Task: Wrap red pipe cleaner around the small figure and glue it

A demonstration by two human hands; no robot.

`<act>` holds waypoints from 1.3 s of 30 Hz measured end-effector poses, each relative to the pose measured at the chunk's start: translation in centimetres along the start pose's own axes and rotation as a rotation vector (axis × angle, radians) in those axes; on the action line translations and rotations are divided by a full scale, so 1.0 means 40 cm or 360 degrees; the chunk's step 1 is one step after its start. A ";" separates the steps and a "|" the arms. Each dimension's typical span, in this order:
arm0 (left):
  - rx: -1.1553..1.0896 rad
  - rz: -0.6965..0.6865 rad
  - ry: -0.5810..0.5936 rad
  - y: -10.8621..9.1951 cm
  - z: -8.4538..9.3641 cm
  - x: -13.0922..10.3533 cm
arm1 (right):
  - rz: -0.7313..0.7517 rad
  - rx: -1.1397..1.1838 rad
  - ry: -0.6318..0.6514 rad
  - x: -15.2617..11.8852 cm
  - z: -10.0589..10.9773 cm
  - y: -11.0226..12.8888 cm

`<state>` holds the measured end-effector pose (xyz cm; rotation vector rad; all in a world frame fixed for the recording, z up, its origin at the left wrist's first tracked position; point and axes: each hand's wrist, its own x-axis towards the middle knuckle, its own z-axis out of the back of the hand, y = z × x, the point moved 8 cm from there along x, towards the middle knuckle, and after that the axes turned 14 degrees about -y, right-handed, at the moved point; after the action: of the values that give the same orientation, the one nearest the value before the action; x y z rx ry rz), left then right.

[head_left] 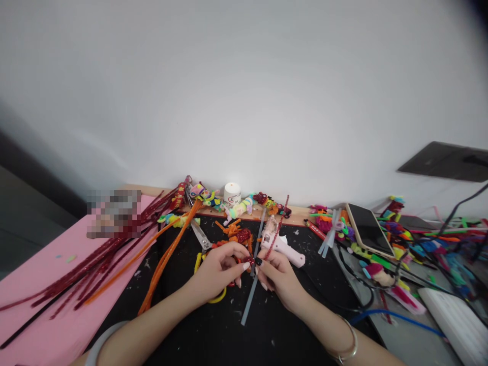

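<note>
My left hand (223, 267) is closed, thumb and fingers pinching a small coil of shiny red tinsel pipe cleaner (250, 260). Opposite it, my right hand (280, 277) also pinches the red pipe cleaner, whose loose strand (279, 226) rises above the fingers. A pale pink glue gun (292, 252) lies just behind my right hand. Under the fingertips runs a translucent glue stick (249, 301). Scissors (201, 237) with yellow handles lie partly hidden under my left hand. Beyond the hands sit short orange pipe cleaner pieces (229, 229) and a red tinsel bundle (243, 235).
Long red tinsel pipe cleaners (93, 254) and orange ones (168, 262) lie at left, partly over a pink sheet (41, 284). A white cup-shaped object (232, 193) stands against the wall. At right are a phone (369, 231), colourful pipe cleaner pieces, cables and a white device (453, 320).
</note>
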<state>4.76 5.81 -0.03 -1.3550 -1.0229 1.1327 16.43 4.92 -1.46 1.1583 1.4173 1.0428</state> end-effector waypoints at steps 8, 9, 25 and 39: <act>0.0020 -0.0019 0.0011 -0.004 -0.001 -0.003 | 0.0006 -0.0011 0.0020 0.001 0.002 -0.006; 0.0013 -0.0025 0.0009 -0.003 0.000 -0.003 | 0.0005 -0.0015 0.0017 0.001 0.002 -0.006; 0.0051 -0.0023 0.0002 -0.010 -0.002 -0.003 | 0.0003 -0.0024 0.0009 -0.001 -0.001 0.000; 0.0102 -0.0003 0.0096 -0.012 -0.009 -0.007 | 0.0015 0.0063 0.0041 0.005 -0.002 -0.002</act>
<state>5.08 5.52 0.46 -1.3290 -0.9368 1.1078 16.31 5.08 -1.57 1.1848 1.4594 1.0438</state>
